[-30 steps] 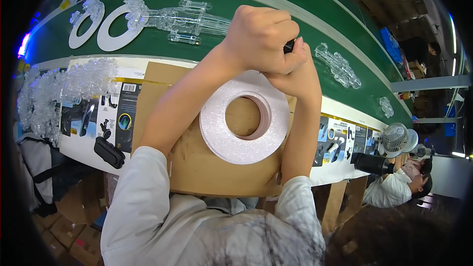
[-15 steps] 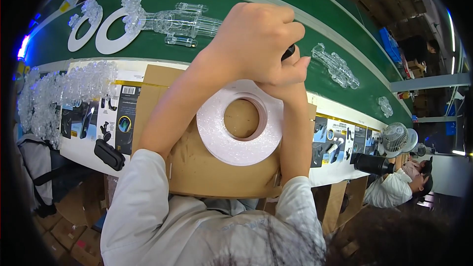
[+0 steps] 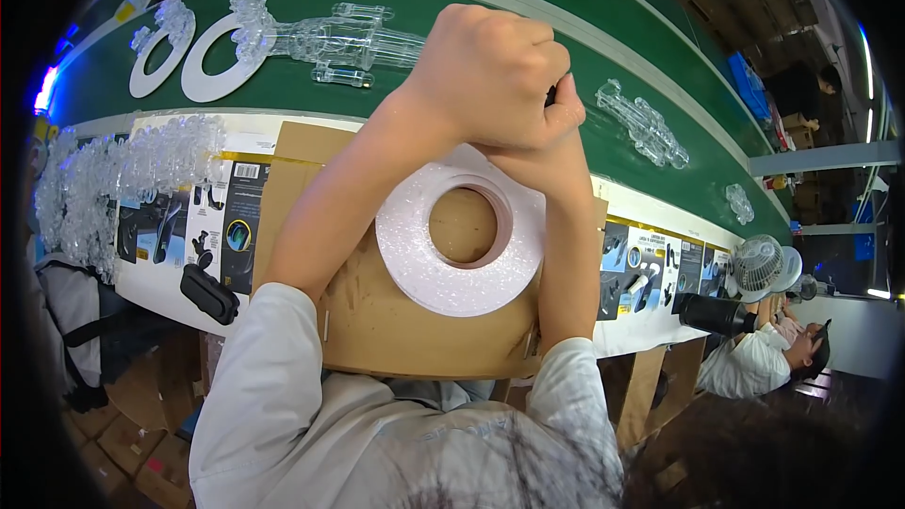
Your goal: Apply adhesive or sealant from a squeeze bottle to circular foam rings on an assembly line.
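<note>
My left hand (image 3: 500, 75) is closed in a fist in front of me, its thumb pressed against the fingers. A sliver of a small black thing (image 3: 551, 95) peeks out between finger and thumb; its kind is hidden. My right hand (image 3: 528, 158) lies crossed under the left, only its wrist side showing, with its fingers out of sight. Just below both wrists, a thick white glossy ring-shaped roll (image 3: 405, 259) lies flat on a brown cardboard box (image 3: 377, 344), between my forearms. Brown board shows through its round hole.
On the green bench (image 3: 311, 108) lie two white rings (image 3: 203, 85) topped with clear plastic pieces, a long clear plastic part (image 3: 330, 41) and another (image 3: 641, 123). Clear pieces (image 3: 141, 160) heap at left, near a black case (image 3: 208, 294). A fan (image 3: 757, 266) and co-worker (image 3: 754, 358) are at right.
My left hand has turned and shifted slightly left, its fingers curling tighter. Less of the small black thing shows. The white roll has stayed nearly in place.
</note>
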### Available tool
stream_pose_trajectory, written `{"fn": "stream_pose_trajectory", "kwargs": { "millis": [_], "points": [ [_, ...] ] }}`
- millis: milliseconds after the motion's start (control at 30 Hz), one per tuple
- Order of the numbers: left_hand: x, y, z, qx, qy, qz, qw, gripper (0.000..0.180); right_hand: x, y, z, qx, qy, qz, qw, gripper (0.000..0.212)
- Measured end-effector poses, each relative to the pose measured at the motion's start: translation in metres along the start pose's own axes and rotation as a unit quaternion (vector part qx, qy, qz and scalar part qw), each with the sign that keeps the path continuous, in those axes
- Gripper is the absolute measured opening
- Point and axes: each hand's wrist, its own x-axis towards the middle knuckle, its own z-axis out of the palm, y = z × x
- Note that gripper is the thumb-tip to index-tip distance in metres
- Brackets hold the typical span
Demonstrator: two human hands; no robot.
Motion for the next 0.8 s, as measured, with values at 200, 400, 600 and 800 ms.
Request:
{"fn": "stream_pose_trajectory", "kwargs": {
  "millis": [200,400,600,800],
  "points": [
    [0.0015,0.0002,0.0036,-0.012,0.001,-0.001,1.0,0.02,0.0002,0.0008,-0.004,0.014,-0.001,0.023,1.0,0.031],
    [0.0003,-0.0014,0.003,-0.011,-0.002,-0.001,1.0,0.019,0.0011,0.0014,-0.0045,-0.001,-0.011,0.015,1.0,0.031],
    [-0.0001,-0.0014,0.0054,-0.02,0.003,0.001,1.0,0.018,0.0007,-0.0007,-0.0056,-0.001,-0.011,0.02,1.0,0.03],
    [0.0011,-0.0013,0.0039,-0.024,-0.005,-0.002,1.0,0.017,0.0006,-0.0018,-0.0059,0.007,-0.008,0.038,0.999,0.029]
  ]
}}
